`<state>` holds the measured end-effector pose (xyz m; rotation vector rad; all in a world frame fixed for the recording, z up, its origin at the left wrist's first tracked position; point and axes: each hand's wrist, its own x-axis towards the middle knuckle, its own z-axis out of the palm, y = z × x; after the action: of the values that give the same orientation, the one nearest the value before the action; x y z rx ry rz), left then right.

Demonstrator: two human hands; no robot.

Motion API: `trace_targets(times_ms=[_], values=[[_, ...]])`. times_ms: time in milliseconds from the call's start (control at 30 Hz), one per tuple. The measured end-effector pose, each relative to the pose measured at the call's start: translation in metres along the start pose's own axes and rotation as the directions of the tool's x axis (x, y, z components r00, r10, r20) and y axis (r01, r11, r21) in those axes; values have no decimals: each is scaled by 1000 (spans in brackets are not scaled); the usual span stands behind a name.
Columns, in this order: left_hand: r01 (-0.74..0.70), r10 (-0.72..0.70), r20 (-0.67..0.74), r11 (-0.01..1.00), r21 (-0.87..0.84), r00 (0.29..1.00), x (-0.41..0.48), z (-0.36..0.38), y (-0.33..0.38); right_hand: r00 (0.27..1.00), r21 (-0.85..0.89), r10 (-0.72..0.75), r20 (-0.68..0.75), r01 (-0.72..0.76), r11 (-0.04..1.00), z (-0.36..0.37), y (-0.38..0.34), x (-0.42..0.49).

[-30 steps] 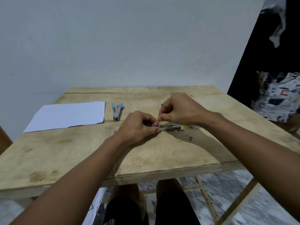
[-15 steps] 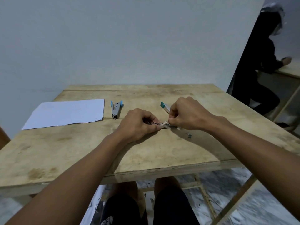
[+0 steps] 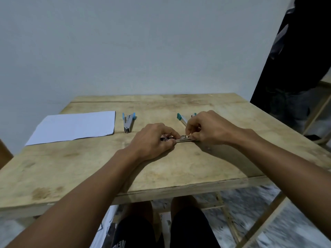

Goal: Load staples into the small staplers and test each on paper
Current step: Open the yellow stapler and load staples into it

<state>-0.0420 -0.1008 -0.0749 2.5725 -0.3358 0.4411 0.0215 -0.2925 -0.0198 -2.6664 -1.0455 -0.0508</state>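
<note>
From the head camera, both forearms reached out over a bare plywood table (image 3: 179, 169) set against a pale wall (image 3: 143, 51). The open stapler (image 3: 184, 138) lay flat near the table's middle, between the two hands, its metal channel facing up and its teal-tipped top arm swung back and pointing away toward the wall. The left hand (image 3: 154, 140) had its fingers curled, thumb and forefinger pinching the stapler's left end, where a small dark part showed (too small to identify). The right hand (image 3: 207, 129) was likewise curled, its fingertips pinched down on the channel's right part; whether they held staples could not be told. To the left, well apart from the hands, the second stapler (image 3: 128, 122) rested on the table, grey with blue ends, its arms splayed. Just beside it lay the paper (image 3: 75, 127), a thin white stack, flat. At the right edge stood a person in dark clothing (image 3: 295, 51).
</note>
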Motion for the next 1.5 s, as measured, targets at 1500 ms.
trace_targets(times_ms=[1500], values=[[70, -68, -24, 988, 137, 997, 22, 9, 32, 997, 27, 32, 77, -34, 999, 7, 22, 6]])
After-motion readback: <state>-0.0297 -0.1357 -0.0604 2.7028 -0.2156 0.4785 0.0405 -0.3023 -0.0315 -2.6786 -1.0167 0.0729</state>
